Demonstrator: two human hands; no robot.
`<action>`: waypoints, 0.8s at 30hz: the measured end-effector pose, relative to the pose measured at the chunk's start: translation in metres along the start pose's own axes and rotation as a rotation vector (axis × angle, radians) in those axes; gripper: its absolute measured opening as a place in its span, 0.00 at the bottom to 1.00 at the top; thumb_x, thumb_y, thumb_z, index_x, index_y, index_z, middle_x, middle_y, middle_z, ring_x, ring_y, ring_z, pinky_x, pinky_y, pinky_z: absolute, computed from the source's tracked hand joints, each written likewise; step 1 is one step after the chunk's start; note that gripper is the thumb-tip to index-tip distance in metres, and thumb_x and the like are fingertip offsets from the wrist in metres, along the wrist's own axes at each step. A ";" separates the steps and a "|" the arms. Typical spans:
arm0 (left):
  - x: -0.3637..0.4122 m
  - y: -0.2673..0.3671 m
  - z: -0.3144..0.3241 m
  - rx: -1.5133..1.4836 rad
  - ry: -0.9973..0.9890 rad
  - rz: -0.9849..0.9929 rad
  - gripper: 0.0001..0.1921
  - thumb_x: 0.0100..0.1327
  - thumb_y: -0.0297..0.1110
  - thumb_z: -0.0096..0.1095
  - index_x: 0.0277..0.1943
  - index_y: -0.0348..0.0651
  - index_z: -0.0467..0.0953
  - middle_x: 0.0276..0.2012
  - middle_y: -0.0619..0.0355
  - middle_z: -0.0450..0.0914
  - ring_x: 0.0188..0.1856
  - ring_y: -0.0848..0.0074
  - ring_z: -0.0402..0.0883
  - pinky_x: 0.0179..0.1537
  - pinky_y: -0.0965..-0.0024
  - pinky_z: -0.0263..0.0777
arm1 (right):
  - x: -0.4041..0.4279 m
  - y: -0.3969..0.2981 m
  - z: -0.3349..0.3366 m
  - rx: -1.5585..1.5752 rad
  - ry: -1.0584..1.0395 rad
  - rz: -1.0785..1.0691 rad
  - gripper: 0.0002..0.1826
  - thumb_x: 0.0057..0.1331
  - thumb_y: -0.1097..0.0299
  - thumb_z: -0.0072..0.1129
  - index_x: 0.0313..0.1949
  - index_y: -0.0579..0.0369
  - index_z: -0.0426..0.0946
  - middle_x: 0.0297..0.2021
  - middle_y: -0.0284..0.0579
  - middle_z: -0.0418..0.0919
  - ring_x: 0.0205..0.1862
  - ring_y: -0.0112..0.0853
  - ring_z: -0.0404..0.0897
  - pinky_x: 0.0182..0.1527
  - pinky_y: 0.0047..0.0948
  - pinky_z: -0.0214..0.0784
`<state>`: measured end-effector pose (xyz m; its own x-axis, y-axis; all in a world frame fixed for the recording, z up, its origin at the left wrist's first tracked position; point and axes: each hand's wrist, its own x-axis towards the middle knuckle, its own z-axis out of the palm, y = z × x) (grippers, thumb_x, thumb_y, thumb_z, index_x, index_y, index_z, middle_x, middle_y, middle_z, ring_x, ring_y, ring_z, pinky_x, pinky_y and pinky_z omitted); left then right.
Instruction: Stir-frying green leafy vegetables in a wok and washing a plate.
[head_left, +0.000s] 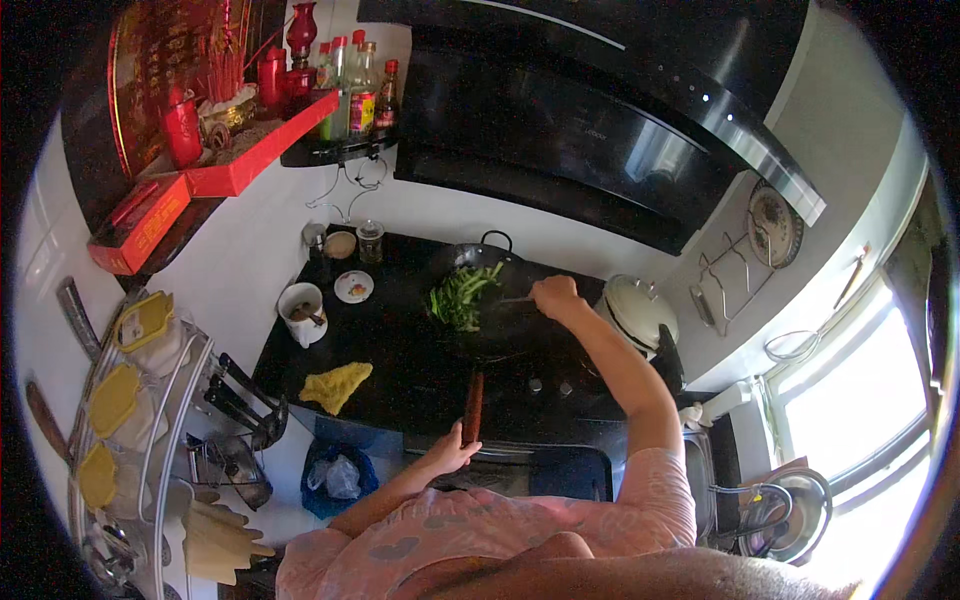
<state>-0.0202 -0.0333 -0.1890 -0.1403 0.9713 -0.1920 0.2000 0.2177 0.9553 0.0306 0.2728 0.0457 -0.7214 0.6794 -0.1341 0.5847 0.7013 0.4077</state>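
A dark wok (510, 330) stands on the black stove counter, with chopped green vegetables (463, 296) gathered at its left and far side. Its brown wooden handle (475, 401) points towards me, and my left hand (452, 450) is at the lower end of it, fingers around the handle. My right hand (556, 296), over the wok's right side, is closed on the handle of a cooking utensil (514, 301); the utensil's far end is hard to make out against the dark wok.
Left on the counter are a white mug (303, 313), a small plate (353, 286), glass jars (370, 241) and a yellow cloth (335, 386). A lidded pot (641, 311) stands right. The range hood (562, 135) overhangs the back; a utensil rack (176, 420) is at the left.
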 end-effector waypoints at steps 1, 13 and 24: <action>0.002 -0.002 0.001 0.022 -0.016 -0.007 0.34 0.62 0.43 0.56 0.63 0.36 0.48 0.27 0.54 0.75 0.23 0.72 0.76 0.27 0.66 0.70 | -0.003 0.005 -0.003 -0.029 0.000 -0.010 0.12 0.55 0.66 0.57 0.40 0.40 0.81 0.37 0.45 0.80 0.40 0.40 0.80 0.35 0.42 0.72; -0.002 0.012 -0.005 0.096 -0.030 0.014 0.34 0.62 0.43 0.55 0.63 0.33 0.47 0.28 0.53 0.76 0.24 0.69 0.78 0.29 0.66 0.71 | 0.026 -0.029 0.148 0.503 0.053 0.195 0.20 0.59 0.66 0.53 0.52 0.34 0.73 0.41 0.45 0.79 0.43 0.43 0.78 0.43 0.42 0.71; -0.001 0.012 -0.006 0.027 -0.052 0.004 0.34 0.62 0.43 0.55 0.63 0.35 0.47 0.28 0.54 0.75 0.25 0.72 0.76 0.28 0.67 0.70 | -0.037 -0.015 0.005 -0.050 0.155 -0.021 0.24 0.58 0.72 0.51 0.54 0.32 0.72 0.37 0.50 0.78 0.37 0.38 0.80 0.33 0.36 0.73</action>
<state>-0.0232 -0.0320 -0.1759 -0.0890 0.9758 -0.1999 0.2271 0.2153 0.9498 0.0500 0.2382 0.0399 -0.7840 0.6207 -0.0037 0.5525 0.7006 0.4517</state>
